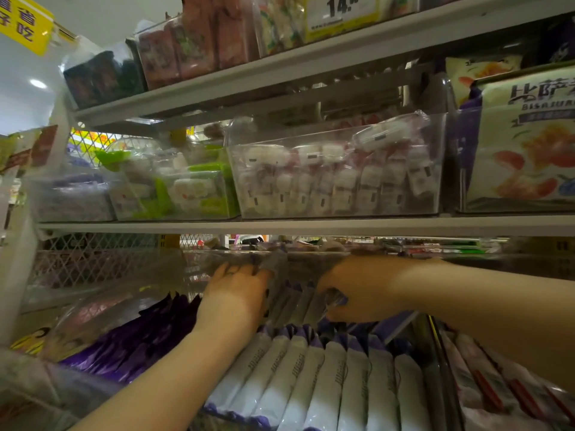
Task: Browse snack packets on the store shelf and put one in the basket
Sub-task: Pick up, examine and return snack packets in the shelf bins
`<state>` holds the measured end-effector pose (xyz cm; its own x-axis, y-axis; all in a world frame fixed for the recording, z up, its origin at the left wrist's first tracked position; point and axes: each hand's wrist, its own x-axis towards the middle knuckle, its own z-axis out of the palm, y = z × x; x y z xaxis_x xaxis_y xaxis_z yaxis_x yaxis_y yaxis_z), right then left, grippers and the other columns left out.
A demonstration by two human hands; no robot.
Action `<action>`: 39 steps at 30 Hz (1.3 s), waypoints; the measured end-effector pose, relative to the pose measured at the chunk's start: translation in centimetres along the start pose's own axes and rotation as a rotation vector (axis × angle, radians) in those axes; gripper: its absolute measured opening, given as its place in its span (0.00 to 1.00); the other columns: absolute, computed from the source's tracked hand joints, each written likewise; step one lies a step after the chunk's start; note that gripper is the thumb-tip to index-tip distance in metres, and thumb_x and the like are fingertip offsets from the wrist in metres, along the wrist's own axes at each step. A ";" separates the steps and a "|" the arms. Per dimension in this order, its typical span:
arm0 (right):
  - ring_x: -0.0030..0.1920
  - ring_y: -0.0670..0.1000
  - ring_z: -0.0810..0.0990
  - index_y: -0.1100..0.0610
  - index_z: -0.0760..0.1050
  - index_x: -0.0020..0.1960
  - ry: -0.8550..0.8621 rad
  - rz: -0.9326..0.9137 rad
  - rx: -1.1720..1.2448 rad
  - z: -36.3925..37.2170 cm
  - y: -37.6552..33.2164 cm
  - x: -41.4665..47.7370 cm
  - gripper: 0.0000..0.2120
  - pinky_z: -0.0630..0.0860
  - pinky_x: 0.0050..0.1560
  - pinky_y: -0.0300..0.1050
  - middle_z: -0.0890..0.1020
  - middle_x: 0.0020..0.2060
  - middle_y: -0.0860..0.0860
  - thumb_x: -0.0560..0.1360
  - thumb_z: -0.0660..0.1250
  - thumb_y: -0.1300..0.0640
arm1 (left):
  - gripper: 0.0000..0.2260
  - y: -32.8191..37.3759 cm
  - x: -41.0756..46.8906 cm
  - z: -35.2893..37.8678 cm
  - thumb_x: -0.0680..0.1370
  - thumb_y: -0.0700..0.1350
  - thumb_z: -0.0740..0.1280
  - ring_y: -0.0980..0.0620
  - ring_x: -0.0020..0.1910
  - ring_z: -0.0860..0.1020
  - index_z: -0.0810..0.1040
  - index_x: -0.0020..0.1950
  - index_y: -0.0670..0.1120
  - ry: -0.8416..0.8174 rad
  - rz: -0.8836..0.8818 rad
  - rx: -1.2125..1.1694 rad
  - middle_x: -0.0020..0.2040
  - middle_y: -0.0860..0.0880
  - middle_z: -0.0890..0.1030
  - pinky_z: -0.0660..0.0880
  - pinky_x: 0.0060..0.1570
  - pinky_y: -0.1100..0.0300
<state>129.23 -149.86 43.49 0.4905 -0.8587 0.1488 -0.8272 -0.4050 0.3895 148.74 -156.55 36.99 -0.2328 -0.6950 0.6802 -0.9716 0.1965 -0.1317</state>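
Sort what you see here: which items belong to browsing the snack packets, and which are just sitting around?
Belongs to the job: left hand, right hand, white-and-purple packets under them.
Just lying about: clear bin of small white sweets, yellow price tag, large pale bag.

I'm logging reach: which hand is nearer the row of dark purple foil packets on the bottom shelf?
Left. The left hand sits just right of the dark purple foil packets; the right hand grips white plastic packets farther right.

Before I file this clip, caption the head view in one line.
Left hand and right hand reach among white-and-purple snack packets beneath a shelf of clear bins.
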 end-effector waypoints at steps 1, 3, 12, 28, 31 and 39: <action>0.56 0.53 0.77 0.48 0.73 0.65 0.003 -0.015 -0.008 0.0 -0.2 0.2 0.17 0.76 0.57 0.49 0.78 0.60 0.50 0.78 0.60 0.45 | 0.19 0.5 0.1 -0.2 0.80 0.49 0.61 0.45 0.65 0.72 0.65 0.71 0.57 -0.025 0.010 -0.037 0.67 0.50 0.72 0.66 0.65 0.52; 0.57 0.53 0.76 0.48 0.74 0.64 0.057 -0.045 -0.006 0.1 -0.4 0.4 0.15 0.76 0.58 0.51 0.77 0.60 0.50 0.79 0.60 0.48 | 0.15 1.7 -0.2 -0.4 0.80 0.48 0.60 0.43 0.58 0.77 0.68 0.67 0.56 -0.028 0.037 -0.146 0.64 0.50 0.73 0.75 0.54 0.51; 0.61 0.41 0.69 0.37 0.47 0.75 0.297 -0.032 0.282 1.4 1.0 -1.0 0.39 0.66 0.52 0.29 0.56 0.75 0.41 0.74 0.69 0.45 | 0.10 -0.1 -4.7 -3.6 0.77 0.40 0.65 0.56 0.45 0.79 0.81 0.56 0.45 0.608 0.251 -0.572 0.47 0.52 0.79 0.77 0.44 0.66; 0.50 0.42 0.79 0.43 0.75 0.61 0.265 -0.207 -0.068 -0.1 -0.7 -8.4 0.18 0.78 0.47 0.41 0.81 0.52 0.41 0.72 0.68 0.46 | 0.10 2.3 -9.7 -5.6 0.74 0.38 0.68 0.58 0.46 0.79 0.79 0.54 0.48 0.307 0.514 -0.753 0.48 0.54 0.79 0.78 0.45 0.57; 0.57 0.46 0.76 0.40 0.68 0.68 -0.009 -0.120 -0.030 0.4 -1.1 -8.2 0.21 0.75 0.57 0.47 0.78 0.59 0.42 0.76 0.62 0.41 | 0.12 2.6 -10.4 -4.1 0.74 0.37 0.68 0.55 0.47 0.79 0.79 0.55 0.49 0.134 0.524 -0.670 0.52 0.55 0.78 0.78 0.45 0.52; 0.46 0.51 0.74 0.44 0.67 0.65 -0.097 -0.066 -0.091 1.5 -3.7 -7.6 0.17 0.72 0.43 0.45 0.74 0.55 0.48 0.77 0.60 0.46 | 0.14 0.9 -10.3 -2.7 0.76 0.36 0.66 0.58 0.51 0.78 0.80 0.57 0.51 0.052 0.406 -0.590 0.57 0.58 0.76 0.76 0.52 0.60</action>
<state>128.14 -142.28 39.55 0.5109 -0.8590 0.0334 -0.7635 -0.4355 0.4768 150.35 -147.38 31.84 -0.5544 -0.4567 0.6958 -0.6206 0.7839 0.0200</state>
